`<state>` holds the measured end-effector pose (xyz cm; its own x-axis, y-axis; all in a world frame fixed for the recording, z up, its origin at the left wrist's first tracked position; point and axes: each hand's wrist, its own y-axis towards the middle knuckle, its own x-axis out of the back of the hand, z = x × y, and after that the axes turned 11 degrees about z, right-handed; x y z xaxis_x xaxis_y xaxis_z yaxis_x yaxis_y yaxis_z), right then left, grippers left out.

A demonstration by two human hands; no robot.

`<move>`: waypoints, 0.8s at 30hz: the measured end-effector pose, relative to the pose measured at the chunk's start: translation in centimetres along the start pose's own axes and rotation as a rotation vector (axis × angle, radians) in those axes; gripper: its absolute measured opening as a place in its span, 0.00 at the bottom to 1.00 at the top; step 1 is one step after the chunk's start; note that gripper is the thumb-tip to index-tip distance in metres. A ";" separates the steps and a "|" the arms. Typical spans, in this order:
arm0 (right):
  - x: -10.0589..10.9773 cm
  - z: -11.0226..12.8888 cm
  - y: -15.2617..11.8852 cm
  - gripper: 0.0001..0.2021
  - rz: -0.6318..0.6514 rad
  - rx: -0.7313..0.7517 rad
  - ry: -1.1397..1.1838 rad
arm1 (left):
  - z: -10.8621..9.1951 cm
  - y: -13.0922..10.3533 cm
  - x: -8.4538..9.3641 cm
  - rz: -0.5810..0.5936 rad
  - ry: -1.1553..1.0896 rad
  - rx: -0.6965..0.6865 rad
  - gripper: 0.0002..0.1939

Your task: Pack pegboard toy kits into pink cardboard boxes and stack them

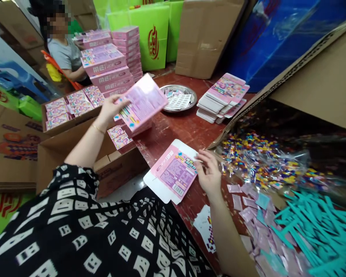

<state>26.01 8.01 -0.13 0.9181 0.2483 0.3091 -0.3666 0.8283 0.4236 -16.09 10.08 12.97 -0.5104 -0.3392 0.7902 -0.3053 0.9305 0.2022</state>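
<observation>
My left hand [111,109] grips one end of a closed pink box [145,100], tilted above the table's left edge. In front of me an unfolded pink carton [175,173] with white flaps lies flat, its printed barcode side up. My right hand [209,167] is at the carton's right edge, thumb and fingers pinched on it. Below that hand some white printed sheets [203,227] rest on the table.
Stacked pink boxes [111,61] stand at the back left, near a person. A metal plate [193,100] holds sheets. Flat cartons [219,94] are piled beyond. Right: colourful pieces [256,161], pink packets [259,231], teal sticks [317,227]. An open cardboard box [115,173] sits left.
</observation>
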 end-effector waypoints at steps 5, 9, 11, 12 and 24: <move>-1.6 -4.0 -1.2 0.10 0.094 -0.045 -0.127 | 0.8 2.7 2.6 -0.005 0.313 0.040 0.32; -1.6 -6.0 -0.5 0.13 0.114 -0.136 -0.237 | 0.5 1.0 -0.6 0.058 0.472 -0.015 0.36; -1.5 -6.1 0.0 0.16 0.202 -0.222 -0.305 | 0.4 0.3 -1.8 0.034 0.491 0.025 0.35; -1.5 -6.0 0.4 0.19 0.260 -0.266 -0.351 | 0.2 -0.2 -2.5 -0.006 0.492 0.034 0.36; 2.5 2.9 5.1 0.10 0.268 -0.113 -0.121 | -10.2 -15.2 -15.9 0.476 -0.183 -0.439 0.47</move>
<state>26.03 11.37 5.25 0.7636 0.4093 0.4993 -0.5680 0.7936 0.2181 4.94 2.72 3.21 -0.6484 0.1399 0.7483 0.3223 0.9410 0.1033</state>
